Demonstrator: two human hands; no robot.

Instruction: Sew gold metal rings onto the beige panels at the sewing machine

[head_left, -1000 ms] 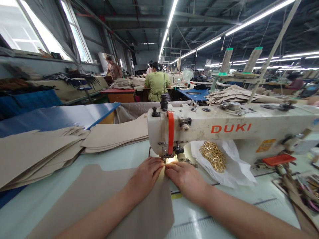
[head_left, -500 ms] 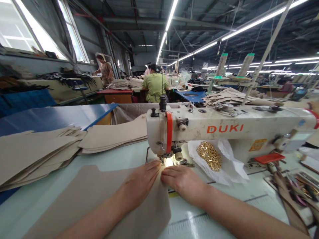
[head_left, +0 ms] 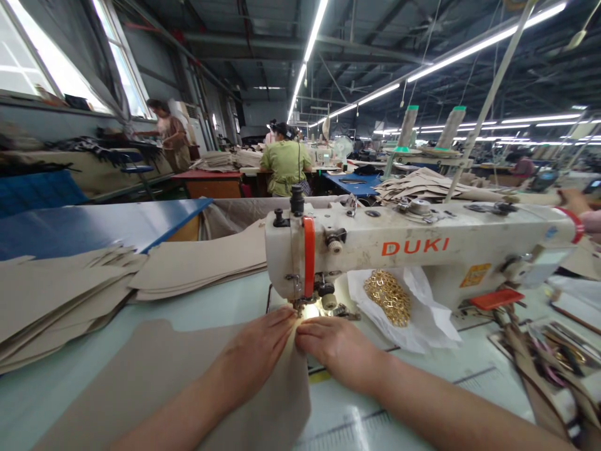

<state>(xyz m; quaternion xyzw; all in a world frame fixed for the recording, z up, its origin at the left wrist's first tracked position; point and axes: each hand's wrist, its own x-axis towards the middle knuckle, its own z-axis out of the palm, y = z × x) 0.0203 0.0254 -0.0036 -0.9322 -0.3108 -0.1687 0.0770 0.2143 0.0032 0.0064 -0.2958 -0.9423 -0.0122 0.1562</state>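
Note:
A large beige cut piece (head_left: 154, 369) lies flat on the pale sewing table (head_left: 225, 297), its far right corner under the presser foot of a white DUKI sewing machine (head_left: 422, 247). My left hand (head_left: 256, 351) lies flat on the piece, fingers stretched toward the lit needle area. My right hand (head_left: 335, 344) rests on the piece's right edge, fingers together and pressing down just in front of the foot. The fingertips of both hands nearly meet below the needle.
Stacks of beige cut pieces (head_left: 61, 294) lie at the left. A white bag with gold metal rings (head_left: 389, 297) sits under the machine arm. Straps and scraps (head_left: 544, 357) clutter the right. A person in green (head_left: 284, 163) sits ahead; another person stands by the window.
Both hands and the beige piece stay at the needle. The view has shifted, so the machine sits slightly further left. The person by the window has walked left.

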